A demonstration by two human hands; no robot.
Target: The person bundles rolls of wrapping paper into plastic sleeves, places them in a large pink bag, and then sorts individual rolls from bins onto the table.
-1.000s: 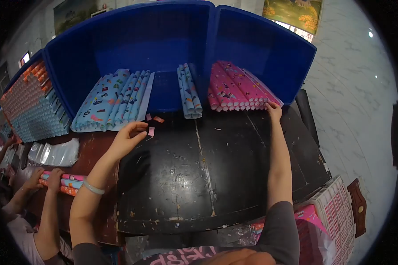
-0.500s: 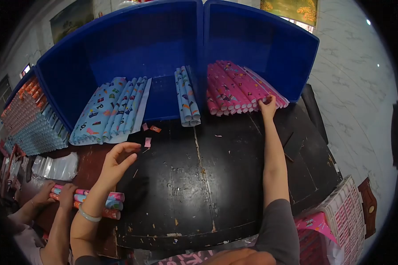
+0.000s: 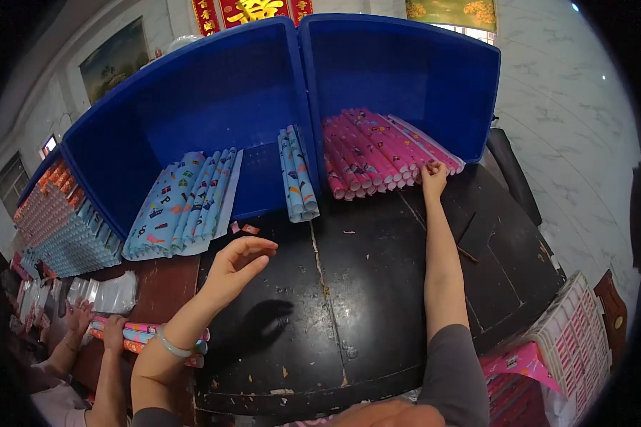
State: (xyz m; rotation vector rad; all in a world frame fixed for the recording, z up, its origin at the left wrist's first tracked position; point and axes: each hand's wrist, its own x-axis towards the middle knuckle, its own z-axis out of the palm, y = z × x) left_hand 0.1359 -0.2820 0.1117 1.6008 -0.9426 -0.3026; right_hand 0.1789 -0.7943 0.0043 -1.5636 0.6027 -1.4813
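Observation:
My right hand (image 3: 434, 179) reaches out to the front ends of the pink wrapping paper rolls (image 3: 377, 153), its fingertips pinched on one roll at the right of the pile. These rolls lie stacked in the right blue bin, which is tipped on its side. My left hand (image 3: 236, 269), with a pale bangle on its wrist, hovers over the black table (image 3: 285, 334). Its thumb and fingers are apart and hold nothing. Nearest to it are light blue patterned rolls (image 3: 181, 206) on a white sheet in the left blue bin (image 3: 214, 92). A smaller bundle of blue rolls (image 3: 298, 174) stands to their right.
At lower left a co-worker's hands (image 3: 112, 333) hold several coloured rolls, near clear plastic bags (image 3: 115, 293). More rolls (image 3: 78, 228) are stacked at far left. Paper scraps (image 3: 250, 229) lie on the table. A white plastic crate (image 3: 573, 331) is at lower right.
My left hand has moved right and farther over the black table, still with fingers apart. My right hand stays at the pink rolls' ends. The camera view has tilted up slightly.

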